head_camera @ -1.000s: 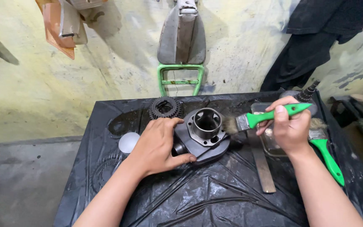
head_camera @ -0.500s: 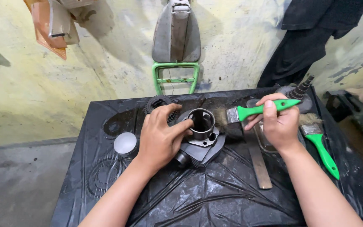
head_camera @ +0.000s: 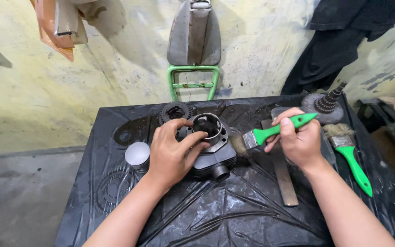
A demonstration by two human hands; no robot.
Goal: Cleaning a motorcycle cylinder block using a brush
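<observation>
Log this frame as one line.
left hand: grips engine cylinder | right hand: holds green brush, bristles at cylinder | spare brush: on black sheet

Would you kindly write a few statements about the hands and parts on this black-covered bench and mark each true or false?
1. The left hand grips the dark engine cylinder. True.
2. The right hand holds a screwdriver. False: it holds a green-handled paintbrush, bristles toward the cylinder.
3. A second green-handled brush lies on the black sheet, right of the right hand. True.
4. The silver piston sits inside the cylinder's bore. False: it stands on the sheet, left of the left hand.
5. A toothed sprocket lies behind the cylinder. True.
</observation>
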